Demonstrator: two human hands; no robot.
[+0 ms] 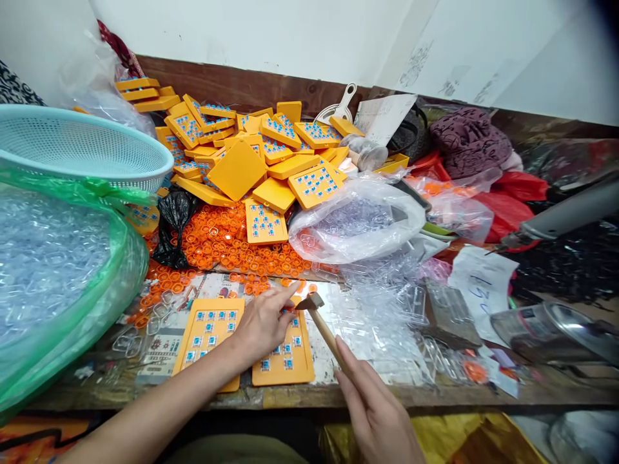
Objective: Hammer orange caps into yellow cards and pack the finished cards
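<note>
My left hand (264,322) rests on a yellow tray (285,357) studded with blue-and-white pieces, its index finger stretched toward the tray's far edge. A second yellow tray (206,335) lies just to its left. My right hand (374,412) grips the wooden handle of a small hammer (316,312), whose metal head hovers next to my left fingertip above the tray.
A heap of yellow trays (251,154) and loose orange rings (227,245) fills the back of the bench. A green bag of clear plastic parts (53,270) and a teal basket (72,145) stand at left. Clear parts in a bag (353,222), papers and cloth crowd the right.
</note>
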